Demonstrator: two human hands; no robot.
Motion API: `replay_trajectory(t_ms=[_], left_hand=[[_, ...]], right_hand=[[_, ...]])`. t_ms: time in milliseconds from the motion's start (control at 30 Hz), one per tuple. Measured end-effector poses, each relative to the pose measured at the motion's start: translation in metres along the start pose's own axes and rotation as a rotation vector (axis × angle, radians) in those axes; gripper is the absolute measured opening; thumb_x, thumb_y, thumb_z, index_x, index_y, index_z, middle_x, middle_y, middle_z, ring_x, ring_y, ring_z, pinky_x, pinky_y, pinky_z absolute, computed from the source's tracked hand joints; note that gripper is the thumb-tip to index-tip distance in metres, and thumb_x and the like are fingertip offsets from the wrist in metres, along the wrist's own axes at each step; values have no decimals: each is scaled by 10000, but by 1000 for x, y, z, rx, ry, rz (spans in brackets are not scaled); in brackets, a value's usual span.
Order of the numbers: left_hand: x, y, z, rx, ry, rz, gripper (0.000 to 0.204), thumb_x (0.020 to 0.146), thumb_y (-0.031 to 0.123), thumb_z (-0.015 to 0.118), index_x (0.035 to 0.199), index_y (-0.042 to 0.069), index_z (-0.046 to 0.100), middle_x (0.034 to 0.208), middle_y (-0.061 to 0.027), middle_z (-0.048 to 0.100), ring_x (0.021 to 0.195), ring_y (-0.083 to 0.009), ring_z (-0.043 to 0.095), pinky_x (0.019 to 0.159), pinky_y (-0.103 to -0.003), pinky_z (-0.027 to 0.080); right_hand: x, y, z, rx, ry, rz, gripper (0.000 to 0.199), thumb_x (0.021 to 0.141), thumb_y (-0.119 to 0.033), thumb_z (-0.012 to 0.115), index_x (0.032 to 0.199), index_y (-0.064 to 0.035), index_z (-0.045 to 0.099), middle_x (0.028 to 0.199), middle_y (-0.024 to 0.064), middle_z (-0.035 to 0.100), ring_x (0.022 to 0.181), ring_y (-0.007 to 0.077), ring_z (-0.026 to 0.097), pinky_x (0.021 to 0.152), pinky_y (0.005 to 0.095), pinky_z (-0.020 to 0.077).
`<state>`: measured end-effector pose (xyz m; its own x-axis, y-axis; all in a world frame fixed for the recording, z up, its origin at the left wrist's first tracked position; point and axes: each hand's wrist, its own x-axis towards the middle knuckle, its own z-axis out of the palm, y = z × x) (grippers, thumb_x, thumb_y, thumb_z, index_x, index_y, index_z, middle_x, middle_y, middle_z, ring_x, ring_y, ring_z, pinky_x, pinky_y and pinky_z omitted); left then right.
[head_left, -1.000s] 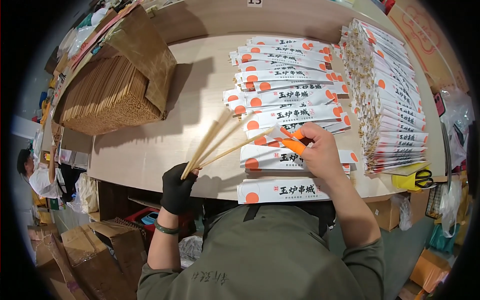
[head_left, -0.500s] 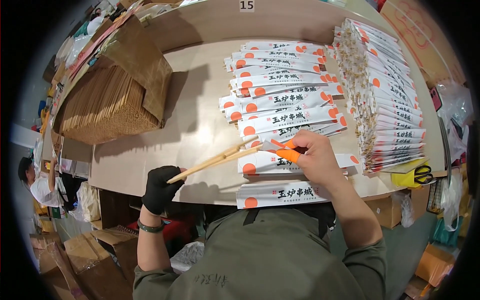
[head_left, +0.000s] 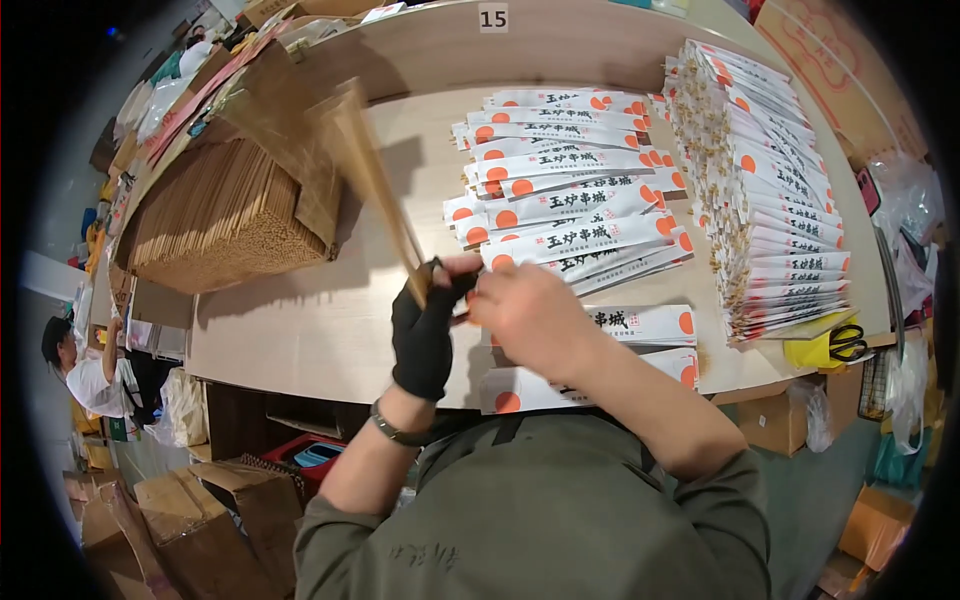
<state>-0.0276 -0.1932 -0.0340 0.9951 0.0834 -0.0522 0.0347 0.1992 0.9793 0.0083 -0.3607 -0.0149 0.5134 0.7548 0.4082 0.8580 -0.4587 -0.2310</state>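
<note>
My left hand point(head_left: 424, 335), in a black glove with bare fingertips, is closed round the lower end of some wooden chopsticks point(head_left: 385, 190). They stand up and lean to the left, smeared by motion. Against its fingertips presses my right hand point(head_left: 535, 315), fingers curled in; a bit of orange finger cover shows, and what they pinch is hidden. Under my right wrist lie white paper chopstick sleeves point(head_left: 652, 325) with orange dots and dark print. Beyond my hands, more sleeves point(head_left: 585, 200) lie in an overlapping row.
At the left an opened cardboard box point(head_left: 215, 215) holds tightly packed chopsticks. Filled sleeves point(head_left: 785, 190) are piled along the right side. Black-handled scissors point(head_left: 848, 343) lie by a yellow piece at the table's right edge. Another person point(head_left: 95, 375) is at the far left.
My left hand has moved right and swung the chopsticks from nearly level to upright. My right hand has come left to meet it.
</note>
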Motion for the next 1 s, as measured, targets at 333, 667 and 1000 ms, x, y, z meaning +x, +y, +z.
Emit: replay_trajectory(t_ms=[333,667,1000], left_hand=[[3,-38,-65,135,228,-220,320,953,215,548,1142,-41,584,697,53,489,522,-13,370,467,-172,273],[-35,-23,-80,147,172,-268,199,903,155,579,957,-28,635,628,34,482,520,-29,379,475,-186,278],[-42,13,-117,477,-45,-167,99,813,72,669,826,-26,674,662,27,562,635,-57,476,584,-220,386]], right_hand=[[-76,9,11,-43,-111,11,259,714,-68,682,949,22,620,850,76,561,783,234,556,663,337,464],[-78,13,12,253,174,341,144,744,-61,735,778,-12,604,791,88,562,689,233,557,617,339,463],[-62,26,-29,958,206,916,190,763,-4,742,734,-9,554,739,-26,455,665,60,417,623,229,370]])
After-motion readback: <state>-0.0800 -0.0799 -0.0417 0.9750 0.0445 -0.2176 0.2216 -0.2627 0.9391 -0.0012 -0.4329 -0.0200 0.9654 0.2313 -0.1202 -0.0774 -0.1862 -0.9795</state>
